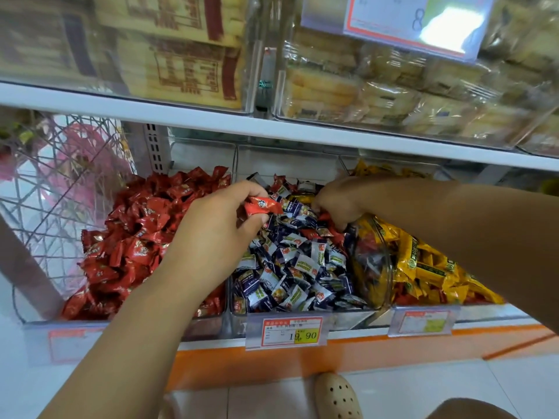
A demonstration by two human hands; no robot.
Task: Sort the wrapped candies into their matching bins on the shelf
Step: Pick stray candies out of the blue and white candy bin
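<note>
Head view: left hand point(217, 219) pinches a red candy point(261, 206); right hand point(338, 201) curls into the blue candies point(299, 264), hold unclear. I risk a loose pinch dropping red among them.

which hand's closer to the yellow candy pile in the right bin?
Right. The right hand is at the middle bin's back right, just beside the yellow candy pile. The left hand holds a red candy over that bin's left side, farther off.
</note>
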